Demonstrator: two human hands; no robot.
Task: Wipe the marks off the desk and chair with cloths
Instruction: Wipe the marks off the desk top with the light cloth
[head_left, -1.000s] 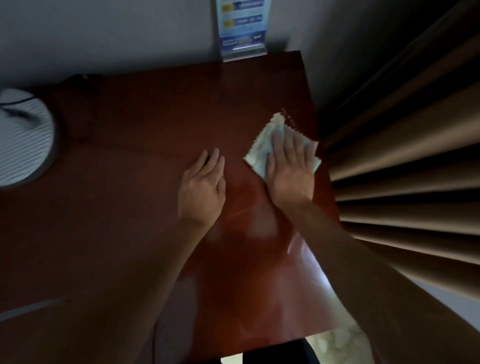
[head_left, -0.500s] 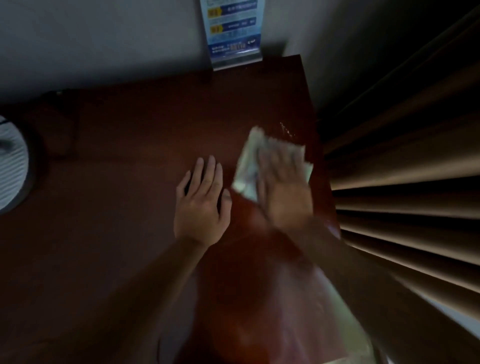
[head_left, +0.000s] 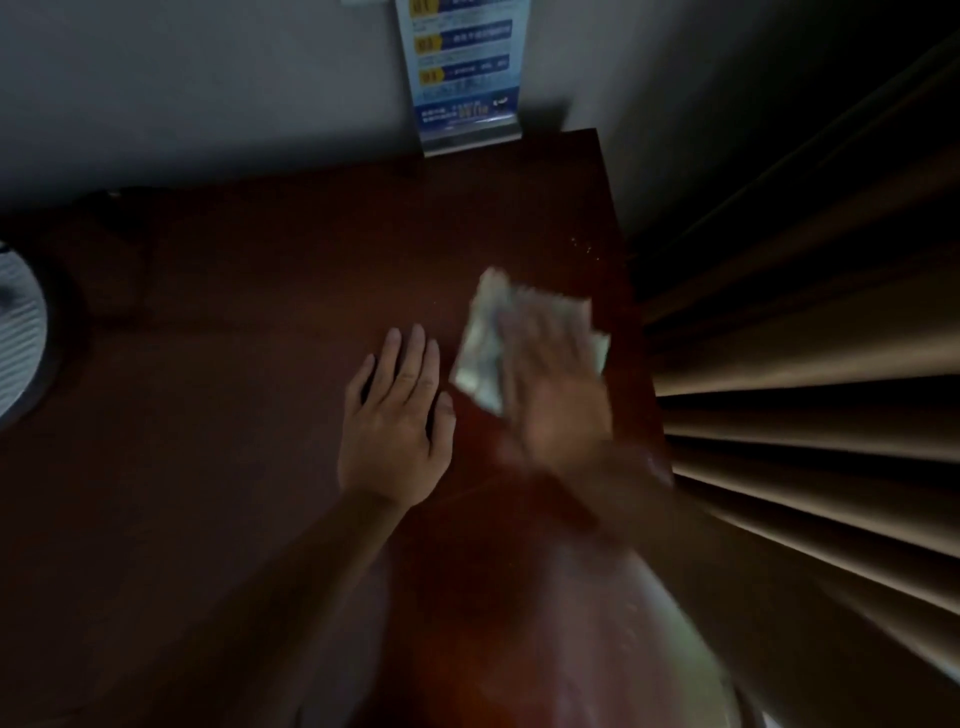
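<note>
Dark red desk (head_left: 260, 415) beside pleated curtain (head_left: 805, 364) — both hands' grip flat, right hand (head_left: 558, 395) pressing cloth (head_left: 480, 353).

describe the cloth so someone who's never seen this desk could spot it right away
Start at the dark reddish wooden desk and follow its right edge, beside the pleated tan curtain. There the right hand presses flat on the cloth. It is the only pale, whitish-green thing on the dark wood, blurred by motion.

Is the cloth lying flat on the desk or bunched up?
Flat. The cloth lies spread on the desk under the right hand, whose blurred fingers look straight, pressing it.
</note>
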